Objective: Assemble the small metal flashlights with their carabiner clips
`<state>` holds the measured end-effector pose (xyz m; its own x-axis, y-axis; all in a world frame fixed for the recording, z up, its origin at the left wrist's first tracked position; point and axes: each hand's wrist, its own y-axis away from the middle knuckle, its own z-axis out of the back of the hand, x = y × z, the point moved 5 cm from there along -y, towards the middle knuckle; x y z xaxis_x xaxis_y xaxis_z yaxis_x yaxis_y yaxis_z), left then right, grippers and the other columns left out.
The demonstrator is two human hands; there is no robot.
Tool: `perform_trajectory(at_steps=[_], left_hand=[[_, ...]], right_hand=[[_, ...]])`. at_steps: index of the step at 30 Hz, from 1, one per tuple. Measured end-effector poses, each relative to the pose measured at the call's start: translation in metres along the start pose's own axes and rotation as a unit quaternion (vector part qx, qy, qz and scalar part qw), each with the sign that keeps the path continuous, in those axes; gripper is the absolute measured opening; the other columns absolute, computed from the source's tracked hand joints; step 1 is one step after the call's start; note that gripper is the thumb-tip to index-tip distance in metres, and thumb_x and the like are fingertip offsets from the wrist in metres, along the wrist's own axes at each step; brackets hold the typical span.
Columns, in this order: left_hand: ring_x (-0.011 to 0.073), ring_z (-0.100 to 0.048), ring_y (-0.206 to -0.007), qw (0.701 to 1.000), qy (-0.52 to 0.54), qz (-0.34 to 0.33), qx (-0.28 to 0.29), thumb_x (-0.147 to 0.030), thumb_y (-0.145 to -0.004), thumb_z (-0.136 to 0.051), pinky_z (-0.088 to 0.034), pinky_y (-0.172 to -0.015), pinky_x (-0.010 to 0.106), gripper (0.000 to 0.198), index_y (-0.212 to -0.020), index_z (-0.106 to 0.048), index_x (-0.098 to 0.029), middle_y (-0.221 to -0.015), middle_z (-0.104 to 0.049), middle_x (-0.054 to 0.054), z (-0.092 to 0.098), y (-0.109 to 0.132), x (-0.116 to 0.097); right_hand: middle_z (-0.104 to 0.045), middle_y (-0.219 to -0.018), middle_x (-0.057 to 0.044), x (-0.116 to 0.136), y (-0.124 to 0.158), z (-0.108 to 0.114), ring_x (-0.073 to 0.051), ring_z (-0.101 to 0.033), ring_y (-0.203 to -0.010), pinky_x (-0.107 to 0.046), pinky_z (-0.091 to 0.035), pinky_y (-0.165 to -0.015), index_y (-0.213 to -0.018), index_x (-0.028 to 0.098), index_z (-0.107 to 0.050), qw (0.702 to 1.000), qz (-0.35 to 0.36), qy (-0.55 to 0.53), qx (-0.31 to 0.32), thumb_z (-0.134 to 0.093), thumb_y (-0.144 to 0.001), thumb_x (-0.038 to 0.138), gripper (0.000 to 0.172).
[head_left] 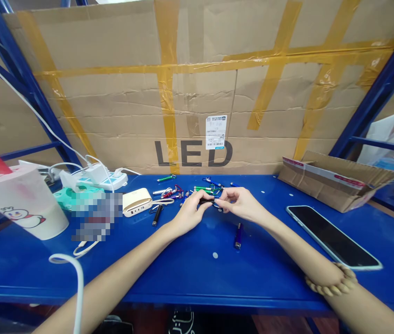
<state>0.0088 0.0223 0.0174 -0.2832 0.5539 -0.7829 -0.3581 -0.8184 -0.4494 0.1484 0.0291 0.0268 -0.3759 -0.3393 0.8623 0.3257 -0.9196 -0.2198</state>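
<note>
My left hand (194, 208) pinches a small black cylinder (206, 200) between thumb and fingers above the blue shelf. At the cylinder's right end, the fingertips of my right hand (235, 202) are pressed together around a small part, too small to make out. Behind my hands lie several small metallic cylinders with clips, among them a green one (166, 178) and a red one (167, 194). A black one (157, 215) rests left of my left hand. Nearer the front edge, a dark blue cylinder (238, 235) lies alone.
A drink cup (26, 199) with a red straw stands at the left, near white cables, a power strip (106, 178) and a white power bank (137, 202). On the right are a phone (332, 236) and an open cardboard box (336, 181). A large carton (120, 116) stands behind.
</note>
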Motion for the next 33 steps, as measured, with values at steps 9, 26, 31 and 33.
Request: perform_trajectory(at_steps=[9,26,31,33], left_hand=[[0.0198,-0.055,-0.087,0.993,-0.083,-0.084,-0.009,-0.022,-0.079,-0.053,-0.037,-0.089,0.035,0.014,-0.088,-0.065,-0.021,-0.09,-0.066,0.006,0.005,0.0,-0.014],[0.0194,-0.059,-0.084,0.997,-0.042,0.033,-0.057,-0.021,-0.075,-0.058,-0.043,-0.079,0.031,0.013,-0.079,-0.069,-0.017,-0.086,-0.067,0.007,0.008,-0.006,0.0],[0.0203,-0.06,-0.092,0.997,-0.035,0.064,0.006,-0.022,-0.079,-0.053,-0.043,-0.088,0.033,0.02,-0.089,-0.069,-0.016,-0.096,-0.068,0.008,0.003,-0.003,0.009],[0.0193,-0.059,-0.096,0.997,-0.047,0.048,0.035,-0.02,-0.081,-0.049,-0.041,-0.091,0.034,0.024,-0.096,-0.068,-0.016,-0.099,-0.067,0.008,0.001,-0.001,0.01]], right_hand=[[-0.055,-0.057,0.002,-0.016,0.003,-0.012,-0.004,-0.046,-0.047,-0.02,-0.047,-0.052,-0.058,0.014,-0.058,0.954,-0.17,-0.237,0.071,-0.073,-0.061,0.038,0.028],[-0.063,-0.072,-0.002,-0.005,-0.003,0.0,-0.009,-0.054,-0.046,-0.026,-0.049,-0.05,-0.082,0.016,-0.067,0.995,0.043,-0.046,-0.078,-0.072,-0.06,0.044,0.035],[-0.065,-0.074,-0.005,-0.005,-0.002,-0.002,-0.012,-0.059,-0.052,-0.026,-0.049,-0.055,-0.068,0.016,-0.067,0.986,0.125,0.069,-0.081,-0.065,-0.071,0.036,0.021],[-0.066,-0.073,-0.005,-0.005,-0.002,-0.002,-0.011,-0.058,-0.053,-0.025,-0.048,-0.055,-0.067,0.016,-0.067,0.981,0.141,0.104,-0.085,-0.064,-0.073,0.03,0.016]])
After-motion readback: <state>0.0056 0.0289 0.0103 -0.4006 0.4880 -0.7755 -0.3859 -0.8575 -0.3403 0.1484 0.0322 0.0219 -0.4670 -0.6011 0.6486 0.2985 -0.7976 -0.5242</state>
